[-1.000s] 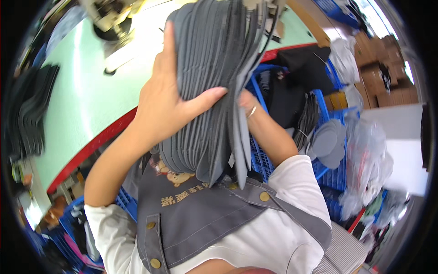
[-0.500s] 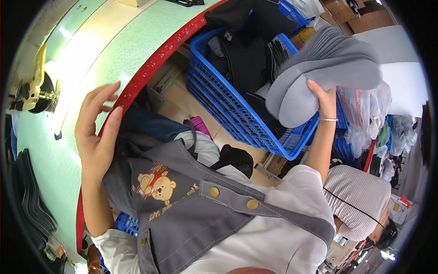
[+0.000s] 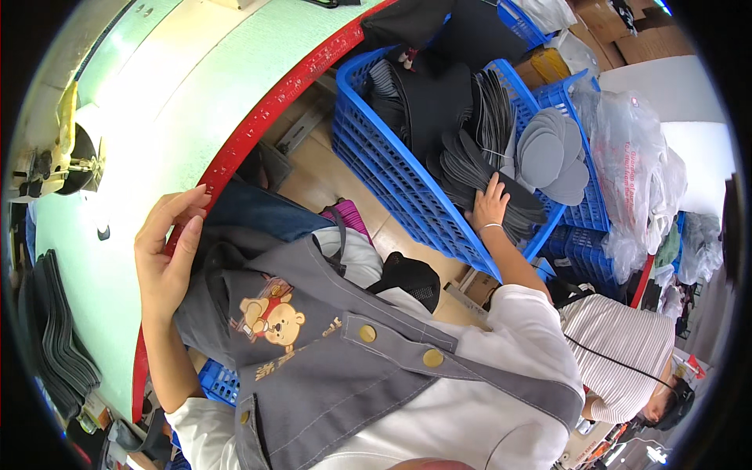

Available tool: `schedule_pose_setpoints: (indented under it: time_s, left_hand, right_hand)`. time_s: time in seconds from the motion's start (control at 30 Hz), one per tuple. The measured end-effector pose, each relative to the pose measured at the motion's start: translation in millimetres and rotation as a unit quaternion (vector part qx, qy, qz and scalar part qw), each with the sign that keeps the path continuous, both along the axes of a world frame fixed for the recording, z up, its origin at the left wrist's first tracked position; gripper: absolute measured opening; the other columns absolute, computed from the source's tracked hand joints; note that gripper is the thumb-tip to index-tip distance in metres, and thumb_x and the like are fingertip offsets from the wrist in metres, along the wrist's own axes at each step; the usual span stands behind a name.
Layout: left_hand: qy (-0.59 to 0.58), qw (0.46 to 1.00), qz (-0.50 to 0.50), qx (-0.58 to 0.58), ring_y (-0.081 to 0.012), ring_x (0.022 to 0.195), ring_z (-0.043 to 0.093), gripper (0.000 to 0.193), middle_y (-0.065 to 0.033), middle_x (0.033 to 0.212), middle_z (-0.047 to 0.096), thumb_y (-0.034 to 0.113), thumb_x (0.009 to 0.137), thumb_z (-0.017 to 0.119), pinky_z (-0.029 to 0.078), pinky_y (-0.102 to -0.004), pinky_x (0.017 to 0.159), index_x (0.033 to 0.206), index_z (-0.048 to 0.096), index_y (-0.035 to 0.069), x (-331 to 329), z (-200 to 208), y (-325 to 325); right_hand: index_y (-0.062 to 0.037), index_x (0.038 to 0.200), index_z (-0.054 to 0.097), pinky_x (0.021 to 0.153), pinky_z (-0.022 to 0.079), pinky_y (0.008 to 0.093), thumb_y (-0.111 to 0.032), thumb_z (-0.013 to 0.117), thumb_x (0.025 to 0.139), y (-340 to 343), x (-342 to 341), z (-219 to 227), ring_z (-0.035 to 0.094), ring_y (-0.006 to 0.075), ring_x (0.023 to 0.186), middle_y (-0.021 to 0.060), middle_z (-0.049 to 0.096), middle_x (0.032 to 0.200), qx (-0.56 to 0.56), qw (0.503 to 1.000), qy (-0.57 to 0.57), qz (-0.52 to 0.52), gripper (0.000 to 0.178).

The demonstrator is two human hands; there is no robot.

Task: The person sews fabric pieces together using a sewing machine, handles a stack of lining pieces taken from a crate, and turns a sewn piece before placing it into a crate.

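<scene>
My right hand (image 3: pixel 489 207) reaches down into a blue plastic crate (image 3: pixel 407 192), its fingers closed around the edge of a stack of black insoles (image 3: pixel 468 167). Grey insoles (image 3: pixel 542 149) lie fanned out just beyond that hand, at the crate's right side. My left hand (image 3: pixel 166 249) hovers by the red edge (image 3: pixel 258 129) of the pale green table (image 3: pixel 168 125), its fingers loosely bent, with nothing in them. The underside of my right hand's grip is hidden.
More black pieces (image 3: pixel 439 98) fill the crate. Clear plastic bags (image 3: pixel 627 172) and further blue crates (image 3: pixel 580 254) are at the right. A person in a striped shirt (image 3: pixel 619 337) sits at lower right. Black curved pieces (image 3: pixel 55 337) are stacked on the left.
The grey insoles have left my right hand and now lie at the crate's right side. That hand has moved down and left onto the black insoles. My left hand has barely moved.
</scene>
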State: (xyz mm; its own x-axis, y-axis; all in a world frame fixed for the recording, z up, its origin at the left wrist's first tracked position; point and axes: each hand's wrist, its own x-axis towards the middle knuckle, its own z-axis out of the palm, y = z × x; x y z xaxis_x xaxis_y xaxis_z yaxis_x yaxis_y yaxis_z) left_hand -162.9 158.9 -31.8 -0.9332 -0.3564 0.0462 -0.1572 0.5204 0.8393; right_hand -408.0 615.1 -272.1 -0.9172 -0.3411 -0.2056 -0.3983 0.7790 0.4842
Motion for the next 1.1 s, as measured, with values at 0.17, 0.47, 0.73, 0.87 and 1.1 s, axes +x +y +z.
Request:
schedule_pose_setpoints:
  time_s: [0.17, 0.47, 0.73, 0.87, 1.1]
  left_hand:
    - [0.021, 0.999, 0.016, 0.025, -0.0157, 0.089, 0.061, 0.029, -0.0110, 0.101, 0.066, -0.002, 0.087, 0.057, 0.048, -0.0267, 0.082, 0.115, 0.064, -0.002, 6, -10, 0]
    - [0.010, 1.000, -0.005, 0.018, -0.0169, 0.090, 0.059, 0.029, -0.0109, 0.100, 0.065, 0.004, 0.090, 0.057, 0.046, -0.0286, 0.085, 0.117, 0.063, -0.002, 23, 5, -8]
    - [0.020, 0.998, 0.046, -0.036, -0.0170, 0.086, 0.060, 0.028, -0.0103, 0.097, 0.067, 0.006, 0.089, 0.060, 0.047, -0.0295, 0.083, 0.116, 0.064, 0.000, 52, 20, -29]
    - [0.022, 0.996, 0.088, -0.024, -0.0166, 0.088, 0.061, 0.028, -0.0097, 0.098, 0.067, 0.006, 0.089, 0.060, 0.047, -0.0305, 0.084, 0.117, 0.064, 0.000, 71, 18, -38]
    - [0.007, 0.996, 0.088, -0.007, -0.0159, 0.094, 0.059, 0.031, -0.0094, 0.103, 0.065, 0.009, 0.093, 0.056, 0.045, -0.0327, 0.091, 0.123, 0.061, 0.000, 86, 6, -48]
  right_hand:
    - [-0.0049, 0.116, 0.061, 0.096, 0.041, 0.0488, -0.039, 0.081, 0.063, 7, 7, 31, 0.039, 0.0447, 0.126, 0.0296, 0.023, 0.151, -0.048, 0.989, -0.133, 0.045, 0.066]
    - [-0.0106, 0.151, 0.017, 0.101, 0.041, 0.0422, -0.035, 0.090, 0.049, 8, -27, 35, 0.044, 0.0364, 0.125, 0.0157, 0.043, 0.140, -0.224, 0.969, -0.101, 0.032, 0.128]
    - [-0.0112, 0.153, 0.011, 0.108, 0.037, 0.0428, -0.027, 0.086, 0.052, 7, -70, 19, 0.044, 0.0409, 0.124, 0.0227, 0.047, 0.131, -0.220, 0.946, -0.238, 0.013, 0.127]
    - [-0.0109, 0.153, 0.011, 0.104, 0.041, 0.0426, -0.023, 0.080, 0.057, 2, -67, 14, 0.048, 0.0420, 0.119, 0.0247, 0.048, 0.128, -0.232, 0.945, -0.229, 0.011, 0.119]
    - [-0.0127, 0.153, 0.017, 0.100, 0.045, 0.0411, -0.015, 0.075, 0.061, 0, -70, 20, 0.057, 0.0435, 0.112, 0.0293, 0.057, 0.122, -0.295, 0.933, -0.205, -0.005, 0.108]
